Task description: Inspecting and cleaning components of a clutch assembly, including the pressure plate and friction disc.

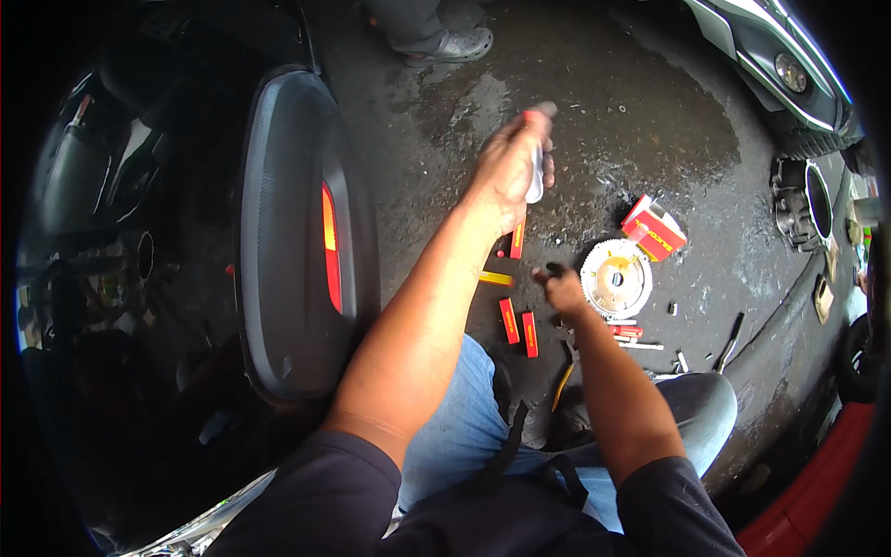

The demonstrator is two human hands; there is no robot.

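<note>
My left hand [510, 158], blurred at the fingertips, is closed on a white tube [535, 181] with red at its top, held above the floor. My right hand [566, 292] is low beside a toothed metal disc [620, 283], its fingers closed around a small dark object that I cannot make out. An open red-and-yellow box [652, 229] touches the disc's back edge. Small red boxes [529, 333] lie below my hands, with a yellow one [495, 278] near my left forearm. Pliers with yellow handles [562, 381] and a red-handled screwdriver [624, 330] lie nearby.
A black car panel with a red reflector [329, 246] fills the left. Another person's shoe [459, 45] is at the back. A car bumper [770, 65] is at the upper right, above a metal housing [798, 204]. A red body panel [807, 492] is at the lower right.
</note>
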